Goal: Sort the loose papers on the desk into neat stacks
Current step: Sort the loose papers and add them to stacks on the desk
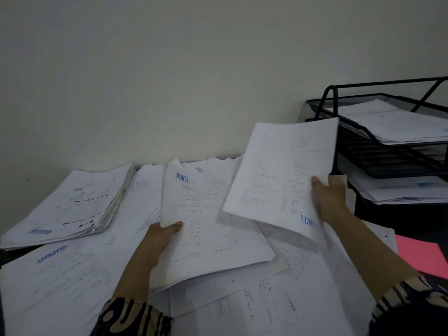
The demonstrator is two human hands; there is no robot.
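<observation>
Left hand (160,235) gripped left edge of middle sheaf (211,229), thumb on top, fingers under. I saw right hand (328,197) pinching raised sheaf (283,175) by its right edge, lifted and tilted over desk, blue stamp at near corner. Hands well apart. Thick stack (72,204) lay far left. Loose sheets (60,275) everywhere beneath, one stamped APPROVED. Black tray rack (358,151) right, papers in tiers. Pink sheet (421,257) beside right forearm.
</observation>
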